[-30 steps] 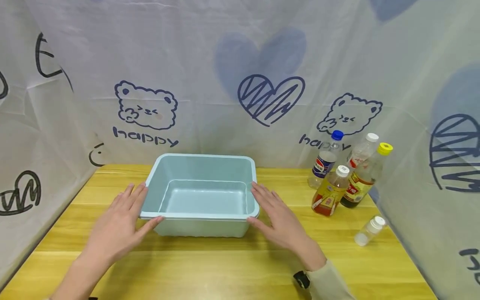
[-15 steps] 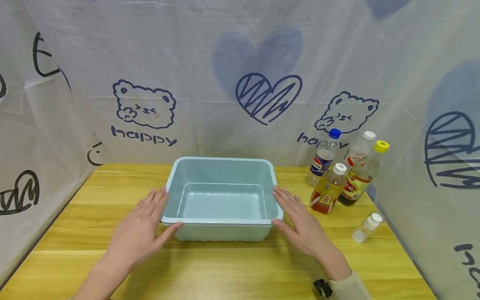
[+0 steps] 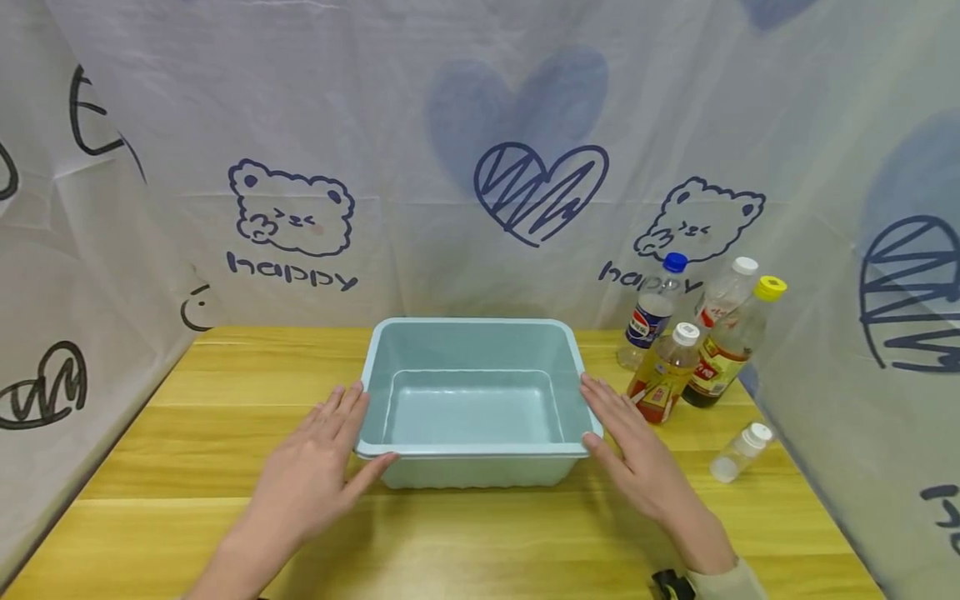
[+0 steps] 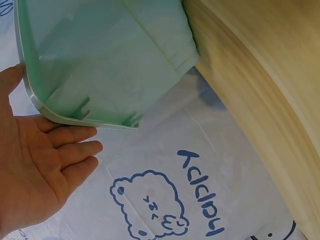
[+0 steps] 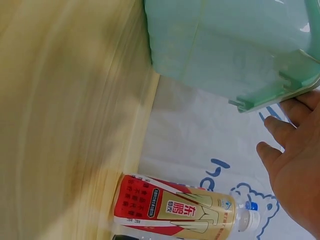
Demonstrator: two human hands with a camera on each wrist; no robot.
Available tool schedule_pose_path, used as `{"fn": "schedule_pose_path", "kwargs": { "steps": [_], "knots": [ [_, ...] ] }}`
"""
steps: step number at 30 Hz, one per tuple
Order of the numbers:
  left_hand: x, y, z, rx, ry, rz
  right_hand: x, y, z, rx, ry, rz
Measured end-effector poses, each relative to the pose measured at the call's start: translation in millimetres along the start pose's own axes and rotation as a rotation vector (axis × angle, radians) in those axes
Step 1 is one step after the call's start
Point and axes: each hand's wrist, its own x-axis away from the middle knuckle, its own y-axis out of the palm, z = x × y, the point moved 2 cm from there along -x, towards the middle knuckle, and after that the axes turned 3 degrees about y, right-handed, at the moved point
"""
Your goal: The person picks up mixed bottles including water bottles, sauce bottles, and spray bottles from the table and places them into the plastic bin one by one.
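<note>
A light blue-green plastic basin [image 3: 480, 450] stands on the wooden table with its inside bare. My left hand [image 3: 315, 467] lies against its left side, fingers straight along the rim and thumb at the front corner. On the opposite side, my right hand [image 3: 645, 462] touches the rim in the same way. In the left wrist view, the left hand's fingers [image 4: 75, 150] lie extended under the rim of the basin [image 4: 110, 55]. The right wrist view has the right hand [image 5: 300, 155] at the rim of the basin [image 5: 225, 45], fingers slightly bent.
To the right stand a blue-capped bottle [image 3: 647, 325], a red-and-yellow-labelled bottle [image 3: 663, 379], a yellow-capped bottle [image 3: 723, 358] with dark liquid and a white-capped bottle [image 3: 723, 296]. A small clear bottle [image 3: 741, 452] is nearer the table's right edge. Printed cloth [image 3: 420, 242] hangs behind.
The basin has slid to the right across the table, between both hands, which moved with it. It now sits closer to the bottles, which have stayed in place.
</note>
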Motion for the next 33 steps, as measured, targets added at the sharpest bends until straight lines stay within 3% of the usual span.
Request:
{"fn": "schedule_pose_path", "kwargs": {
  "steps": [6, 14, 19, 24, 33],
  "knots": [
    [-2.1, -0.9, 0.0, 0.003, -0.001, -0.011, 2, -1, 0, 0.003, -0.012, 0.015],
    [-9.9, 0.2, -8.5, 0.018, 0.017, -0.109, 2, -1, 0, 0.008, -0.020, 0.031],
    [-16.2, 4.7, -10.5, 0.040, 0.004, -0.134, 5, -3, 1, -0.007, -0.002, 0.059],
    [-20.8, 7.5, -12.5, 0.054, -0.006, -0.137, 9, -7, 1, -0.050, 0.023, 0.163],
    [-26.9, 9.4, -13.7, 0.085, -0.020, -0.153, 17, -25, 16, -0.081, -0.009, 0.407]
  ]
}}
